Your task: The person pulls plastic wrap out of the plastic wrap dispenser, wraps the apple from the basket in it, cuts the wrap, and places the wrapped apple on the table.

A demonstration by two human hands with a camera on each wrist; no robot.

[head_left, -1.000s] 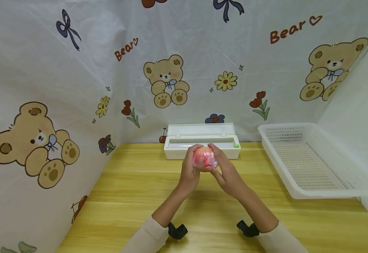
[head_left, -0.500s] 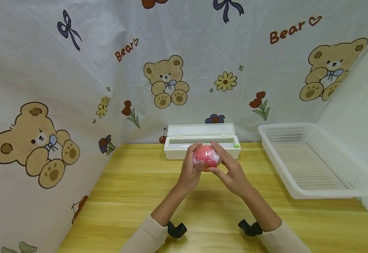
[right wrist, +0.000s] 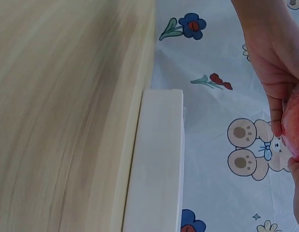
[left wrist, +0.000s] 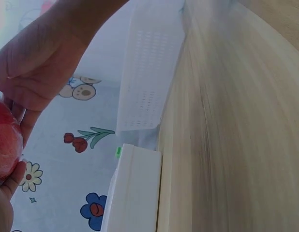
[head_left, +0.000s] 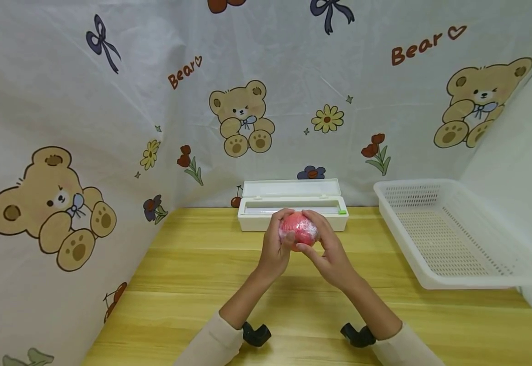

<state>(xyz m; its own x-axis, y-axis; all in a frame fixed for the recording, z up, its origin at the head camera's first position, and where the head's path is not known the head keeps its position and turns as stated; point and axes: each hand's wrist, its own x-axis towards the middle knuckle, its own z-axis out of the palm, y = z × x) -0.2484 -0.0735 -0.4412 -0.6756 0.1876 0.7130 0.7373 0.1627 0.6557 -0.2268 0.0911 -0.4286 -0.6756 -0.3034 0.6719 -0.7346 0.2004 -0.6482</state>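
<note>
Between my two hands, above the table, is a red apple wrapped in shiny clear cling film. My left hand grips its left side, the thumb lying across the front. On the other side my right hand holds it with the fingers over the top right and the thumb at the lower edge. The left wrist view shows part of the apple at its left border, the film wrinkled on the skin. At the right border of the right wrist view the apple is cut off. Its underside is hidden.
Behind the hands a white cling film box stands with its lid raised and a green slider at its right end. A white perforated basket is on the right of the wooden table. A bear-print cloth hangs behind.
The right hand shifted outward at half a second ago, then came back in slightly. The left thumb has come across the apple's front again. The apple stays between both hands.
</note>
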